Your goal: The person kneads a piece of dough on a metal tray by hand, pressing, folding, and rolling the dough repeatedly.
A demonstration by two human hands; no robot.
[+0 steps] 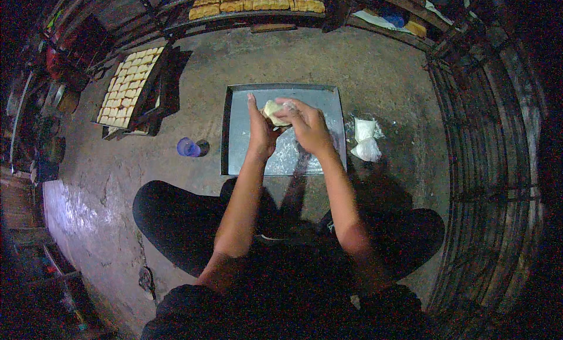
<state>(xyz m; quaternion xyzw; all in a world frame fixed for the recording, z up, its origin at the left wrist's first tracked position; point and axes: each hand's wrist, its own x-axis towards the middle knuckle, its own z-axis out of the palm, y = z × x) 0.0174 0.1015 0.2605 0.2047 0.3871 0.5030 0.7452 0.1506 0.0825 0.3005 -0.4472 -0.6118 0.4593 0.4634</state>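
Note:
A pale lump of dough (pixel 272 112) is held between my two hands, above a shallow metal tray (pixel 237 96) on the floor. My left hand (pixel 261 128) supports it from the left, thumb side up and fingers partly hidden behind the dough. My right hand (pixel 309 124) curls over its right side, fingers pressed against it. White flour (pixel 287 153) is smeared over the tray's bottom. Flour also whitens some of my fingertips.
Right of the tray lie bags of white powder (pixel 367 149). A purple cup (pixel 187 147) is on the floor to the left. Farther left, a tray of pale dough pieces (pixel 125 92) stands raised. Browned loaves (pixel 271 4) line a far shelf; slatted wood (pixel 489 182) borders the right.

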